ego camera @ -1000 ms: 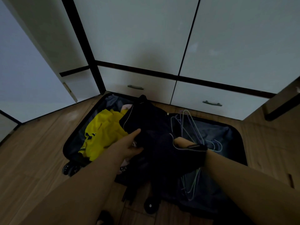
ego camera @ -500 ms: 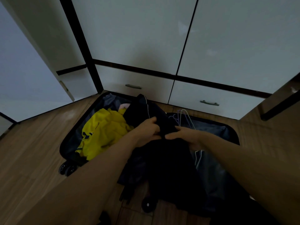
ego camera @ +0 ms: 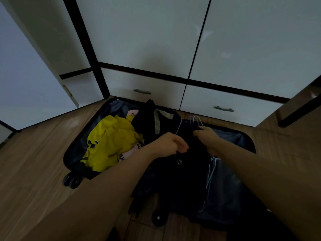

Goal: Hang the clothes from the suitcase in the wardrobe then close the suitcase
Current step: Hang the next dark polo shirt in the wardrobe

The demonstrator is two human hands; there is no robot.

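Head view: two hands (ego camera: 191, 143) on one black garment (ego camera: 187, 171), one open suitcase (ego camera: 73, 153).

Yellow shirt (ego camera: 111, 141), black jacket (ego camera: 182, 171)

Wooden floor (ego camera: 34, 171), open suitcase (ego camera: 73, 153) lying on it (wheels showing)

Both hands, left hand (ego camera: 171, 145) and right hand (ego camera: 207, 136), grip dark garment (ego camera: 187, 164) over open suitcase (ego camera: 73, 153).
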